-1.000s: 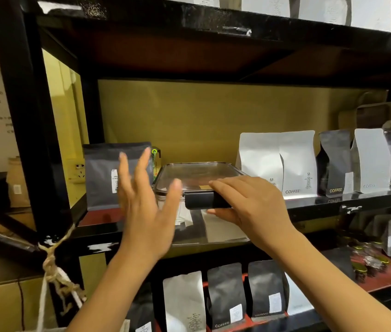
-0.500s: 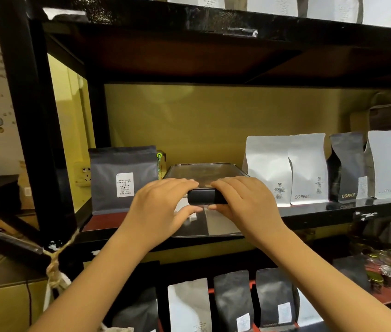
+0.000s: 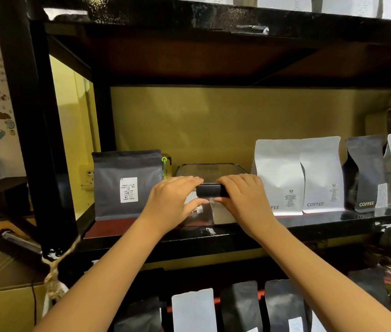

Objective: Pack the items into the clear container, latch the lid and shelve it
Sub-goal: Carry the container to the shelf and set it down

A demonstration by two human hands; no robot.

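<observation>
Shelf entry, left to right. We are noting a dark grey matte coffee pouch with a white label [image 3: 127,185], standing at the shelf's left end. Just beside it, we are holding the clear rectangular container with its dark-framed lid [image 3: 210,170], which is resting on the black metal shelf [image 3: 333,222] with its long axis running away from us toward the yellow back wall. Our left hand [image 3: 174,200] is curling over the near left corner, fingers on the lid and thumb beneath the black latch clip [image 3: 210,190]; our right hand [image 3: 242,197] is mirroring it on the right, both clamped on the container's near end. Rightward, two white matte coffee pouches [image 3: 297,176] are standing just beside. The container is lying straight ahead of both grips, equally near each, so we are judging any further seating as a straight push inward.
</observation>
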